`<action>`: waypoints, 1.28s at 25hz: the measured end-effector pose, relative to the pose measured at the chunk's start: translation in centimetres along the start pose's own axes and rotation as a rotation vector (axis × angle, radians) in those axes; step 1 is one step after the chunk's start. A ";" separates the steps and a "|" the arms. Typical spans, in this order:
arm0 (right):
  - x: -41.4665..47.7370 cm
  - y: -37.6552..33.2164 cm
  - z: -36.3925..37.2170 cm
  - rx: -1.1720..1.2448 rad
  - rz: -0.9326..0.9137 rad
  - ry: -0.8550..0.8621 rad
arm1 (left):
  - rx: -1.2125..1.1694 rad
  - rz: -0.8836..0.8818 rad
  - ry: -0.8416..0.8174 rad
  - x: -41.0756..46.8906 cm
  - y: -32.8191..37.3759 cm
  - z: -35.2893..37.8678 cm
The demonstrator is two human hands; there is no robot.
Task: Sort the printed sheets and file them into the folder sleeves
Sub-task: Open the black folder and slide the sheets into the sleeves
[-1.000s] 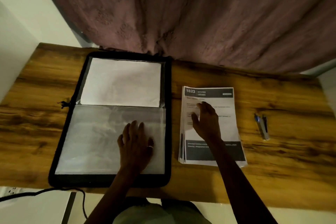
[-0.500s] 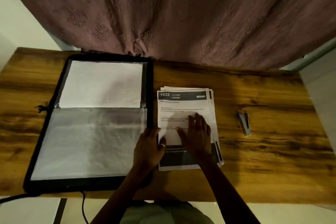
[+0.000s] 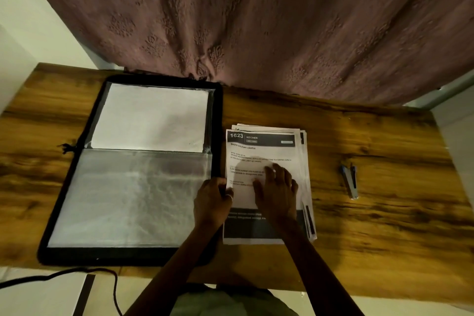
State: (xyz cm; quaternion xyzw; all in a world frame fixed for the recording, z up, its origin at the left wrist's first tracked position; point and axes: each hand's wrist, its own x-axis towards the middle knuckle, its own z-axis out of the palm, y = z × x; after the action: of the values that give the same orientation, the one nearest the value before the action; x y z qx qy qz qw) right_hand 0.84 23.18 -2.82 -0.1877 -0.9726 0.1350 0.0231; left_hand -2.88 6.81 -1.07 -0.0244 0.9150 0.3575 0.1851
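One stack (image 3: 266, 151) edge sits in left grip (image 3: 211, 200).

Left hand (image 3: 213, 200): moved off the folder sleeve (image 3: 128, 200), now curled at the top sheet's (image 3: 259, 151) left edge.
Right hand (image 3: 278, 187): slid down that sheet.
Paper stack (image 3: 304, 161): fanned rightwards.

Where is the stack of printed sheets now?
In the head view, the stack of printed sheets lies on the wooden table, right of the open black folder, under the right hand.
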 end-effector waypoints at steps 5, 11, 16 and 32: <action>9.3 -2.6 -2.5 0.114 -0.218 -0.070 | 0.008 0.061 0.024 -0.4 -0.5 0.0; 14.5 -5.0 -2.1 0.069 -0.405 -0.303 | 0.011 0.138 0.092 -0.9 -0.5 0.1; 16.4 -5.3 -3.3 0.128 -0.423 -0.367 | -0.001 0.119 0.087 -0.8 -0.8 0.1; 17.6 -3.1 -12.4 0.461 -0.438 -0.665 | -0.125 0.324 0.089 2.9 2.5 -0.9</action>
State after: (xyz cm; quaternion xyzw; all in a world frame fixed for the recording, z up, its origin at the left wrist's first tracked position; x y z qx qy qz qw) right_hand -15.45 30.16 9.87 0.0856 -0.8886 0.3927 -0.2210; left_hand -6.30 8.34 0.13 0.0962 0.8904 0.4373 0.0823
